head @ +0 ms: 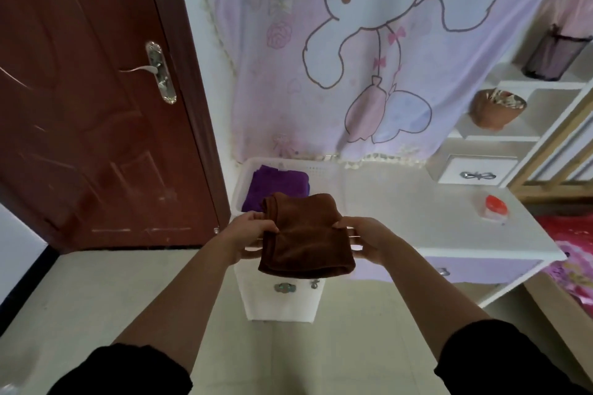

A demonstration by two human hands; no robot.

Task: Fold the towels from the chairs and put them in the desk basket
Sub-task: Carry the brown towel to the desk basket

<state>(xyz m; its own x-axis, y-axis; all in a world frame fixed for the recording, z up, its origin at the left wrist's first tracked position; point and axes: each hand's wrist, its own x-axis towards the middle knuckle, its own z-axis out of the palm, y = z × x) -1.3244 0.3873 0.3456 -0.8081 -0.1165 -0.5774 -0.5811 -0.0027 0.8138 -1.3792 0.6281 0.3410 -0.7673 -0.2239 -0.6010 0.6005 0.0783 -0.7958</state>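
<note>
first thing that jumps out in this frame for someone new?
The folded brown towel at centre, held at its two sides by the left hand and right hand just in front of the white basket on the desk. Behind it, a purple towel already lies in the basket's left half. Above hangs a big pastel cartoon curtain, with a dark red door at left.
</note>
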